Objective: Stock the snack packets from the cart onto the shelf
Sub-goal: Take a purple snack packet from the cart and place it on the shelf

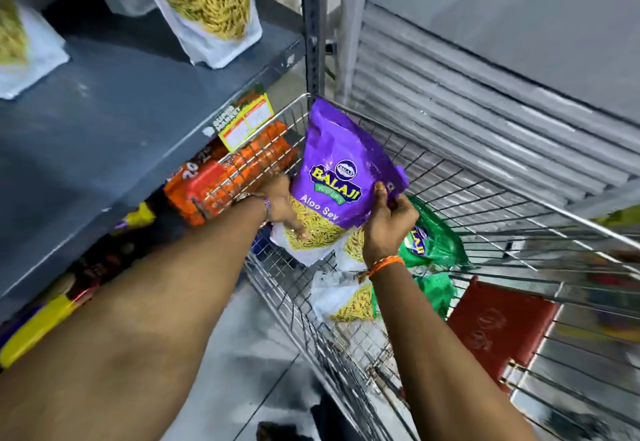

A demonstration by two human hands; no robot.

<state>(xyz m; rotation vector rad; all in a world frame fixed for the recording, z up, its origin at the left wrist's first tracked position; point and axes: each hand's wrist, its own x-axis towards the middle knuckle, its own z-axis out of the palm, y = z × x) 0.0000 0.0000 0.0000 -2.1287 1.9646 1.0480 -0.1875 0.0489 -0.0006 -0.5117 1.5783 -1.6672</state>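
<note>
Two bare hands hold one purple packet (pixel 341 167) above the near left corner of the wire cart (pixel 450 205). The left hand (pixel 282 203) grips its lower left edge, fingers curled across the clear window; the right hand (pixel 389 222) pinches the right edge between thumb and fingers. An orange thread band (pixel 384 264) circles the right wrist. The packet reads "BALAJI" in yellow and "Aloo Sev" in white beneath; its lower part is white and shows yellow strands inside. It stands tilted and creased.

Inside the cart lie at least two green packets (pixel 433 240), one showing "BALAJI". On the grey shelf (pixel 114 105) stand two similar packets, one green-topped packet (pixel 204 1) plainly visible. A yellow price label (pixel 246 122) clipped to the shelf edge reads "SUPER MARKET". Orange packs (pixel 235 177) sit below.
</note>
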